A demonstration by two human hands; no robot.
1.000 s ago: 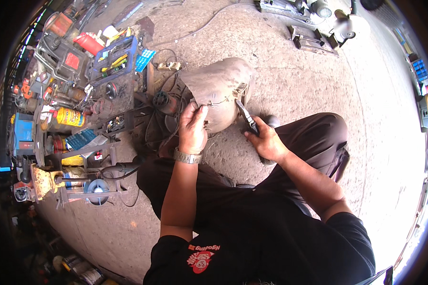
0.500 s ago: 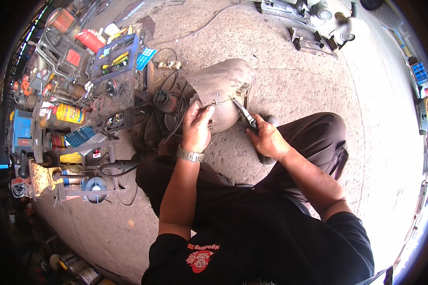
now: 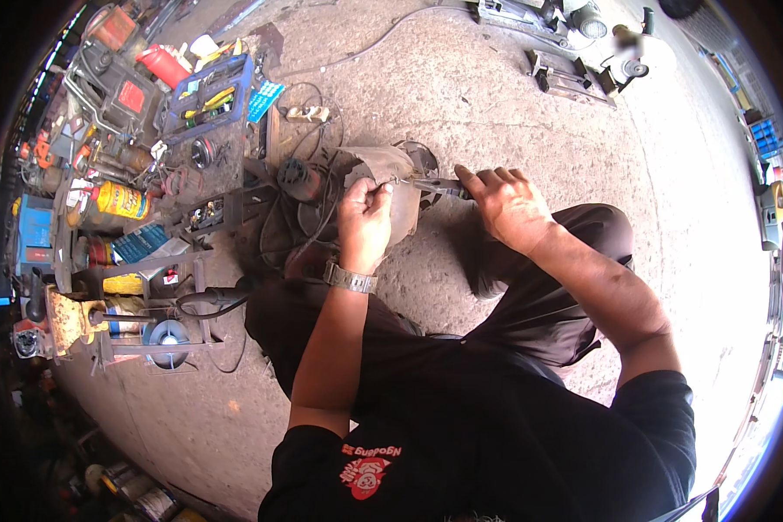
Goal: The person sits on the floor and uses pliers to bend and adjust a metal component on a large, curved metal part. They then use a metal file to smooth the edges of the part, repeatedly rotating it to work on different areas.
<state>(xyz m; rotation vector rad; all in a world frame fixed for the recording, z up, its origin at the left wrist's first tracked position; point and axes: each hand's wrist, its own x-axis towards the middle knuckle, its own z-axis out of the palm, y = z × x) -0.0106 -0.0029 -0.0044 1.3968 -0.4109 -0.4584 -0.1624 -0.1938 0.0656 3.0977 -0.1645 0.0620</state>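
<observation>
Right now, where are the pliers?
In the head view, just above centre, the pliers are in the right hand, pointing toward the left hand.

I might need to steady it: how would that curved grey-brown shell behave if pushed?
The shell is probably fairly stiff, since it holds a curve without sagging. Its wall looks thin, so it may be light for its size. Its rounded side could let it rock.

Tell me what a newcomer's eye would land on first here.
First, the middle: the left hand grips a worn grey-brown shell, and the right hand holds pliers with their tips at it. Then the bright clutter at left: a red container at the upper left, an open blue tool case beside it, and a yellow container lower down.
</observation>
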